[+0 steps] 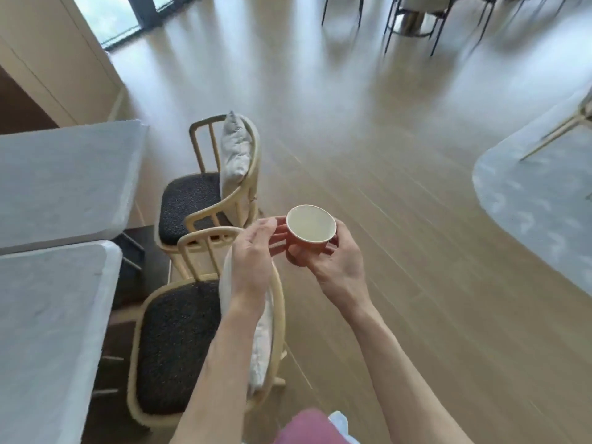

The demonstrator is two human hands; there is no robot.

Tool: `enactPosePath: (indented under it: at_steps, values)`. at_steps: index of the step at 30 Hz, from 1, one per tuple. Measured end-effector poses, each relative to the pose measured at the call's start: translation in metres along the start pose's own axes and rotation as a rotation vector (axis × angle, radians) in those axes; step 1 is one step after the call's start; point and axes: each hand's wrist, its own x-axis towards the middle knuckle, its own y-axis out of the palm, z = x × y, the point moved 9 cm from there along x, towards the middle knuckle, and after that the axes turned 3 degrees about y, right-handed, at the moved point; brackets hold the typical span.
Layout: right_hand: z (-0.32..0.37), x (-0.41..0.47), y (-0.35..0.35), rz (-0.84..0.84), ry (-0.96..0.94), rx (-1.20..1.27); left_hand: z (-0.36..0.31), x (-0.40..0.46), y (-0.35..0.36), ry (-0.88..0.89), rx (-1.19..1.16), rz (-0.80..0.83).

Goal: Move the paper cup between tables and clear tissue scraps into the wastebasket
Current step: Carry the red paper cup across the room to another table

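Head view: red, white-lined paper cup point(310, 230)

You are looking at a bright, daylit room: light pours in from the window point(105, 17) at top left and lays long pale streaks of glare across the wooden floor point(368, 149). Motion blur smears the far chairs point(413, 17) and the rug point(538, 200). The wide lens bends the table point(61, 181) edges outward. Shadows are soft; the hands point(253, 251) stay fairly sharp.
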Motion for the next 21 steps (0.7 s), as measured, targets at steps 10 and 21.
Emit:
enactPosePath:
  at_steps: [10,21]
  values:
    - [0.012,-0.014,-0.278,-0.450,-0.038,0.091,0.002,-0.051,0.282,-0.006,0.031,0.537]
    - [0.010,0.023,-0.461,-0.747,-0.027,0.035,0.018,-0.020,0.444,-0.014,0.062,0.828]
